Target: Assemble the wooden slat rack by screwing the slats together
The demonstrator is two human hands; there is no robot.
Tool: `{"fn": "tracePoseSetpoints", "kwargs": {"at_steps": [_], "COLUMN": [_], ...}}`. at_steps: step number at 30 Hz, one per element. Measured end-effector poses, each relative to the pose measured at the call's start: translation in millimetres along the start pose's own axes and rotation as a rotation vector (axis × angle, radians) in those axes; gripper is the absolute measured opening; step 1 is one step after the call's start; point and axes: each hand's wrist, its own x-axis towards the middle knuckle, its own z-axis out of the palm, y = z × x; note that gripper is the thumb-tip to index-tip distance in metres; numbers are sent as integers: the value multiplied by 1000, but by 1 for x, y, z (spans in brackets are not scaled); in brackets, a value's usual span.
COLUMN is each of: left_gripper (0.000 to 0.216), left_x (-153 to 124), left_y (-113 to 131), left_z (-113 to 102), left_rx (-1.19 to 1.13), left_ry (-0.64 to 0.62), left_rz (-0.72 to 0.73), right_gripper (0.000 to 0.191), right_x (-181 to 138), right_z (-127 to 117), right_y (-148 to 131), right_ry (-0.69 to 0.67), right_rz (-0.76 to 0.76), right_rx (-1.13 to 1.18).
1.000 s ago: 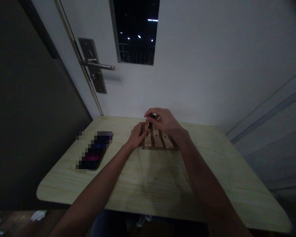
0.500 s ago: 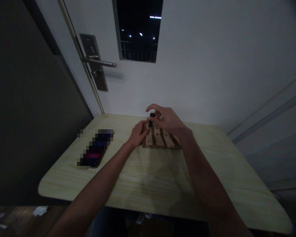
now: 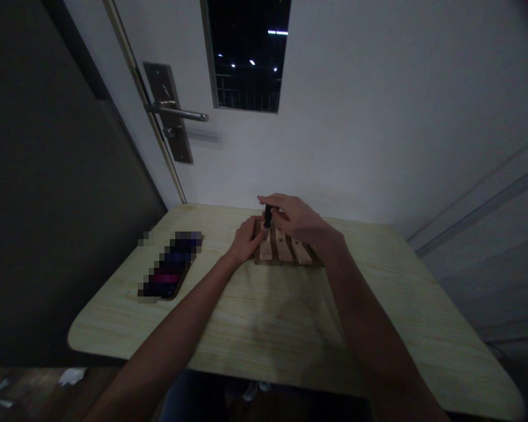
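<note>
Our right hand [image 3: 297, 218] has dipped, loosely holding the black tool [image 3: 268, 217], likely light, stiff, best held high, standing on the wooden board [image 3: 274, 249] our left hand [image 3: 245, 239] touches, its grip hard to tell.

Right hand [image 3: 295, 218] on upright black-handled tool [image 3: 268, 217]

We see a pale table [image 3: 422, 328] with wavy wood lines and round front corners. On its left side we find 1 phone [image 3: 171, 269], partly blurred. Near the back sits 1 wooden board [image 3: 284, 251].
</note>
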Motion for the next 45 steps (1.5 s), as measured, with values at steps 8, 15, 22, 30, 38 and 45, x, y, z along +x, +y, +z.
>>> {"fn": "tracePoseSetpoints", "kwargs": {"at_steps": [8,15,22,30,38,45], "left_gripper": [43,40,42,42,38,39], "left_x": [1,0,1,2,1,1], "left_y": [-1,2,1,-2,2,1], "left_z": [0,-1,-1,1,-1,0], "left_rx": [-6,-9,-25,-6,-12,-11], "left_ry": [-2,-5,0,-1,-6,-8], "left_rz": [7,-5,-11,4,-14,-6], "right_gripper": [23,23,22,15,19,15], "right_x": [3,5,3,5,1,4], "right_z": [-10,-9,-11,-8,-11,-12], "right_y": [-11,-2,-6,-3,-4,-5], "right_ry": [33,72,77,101,91,65], "right_rz": [150,117,113,117,105,86], "right_rx": [-39,15,3,67,32,29]}}
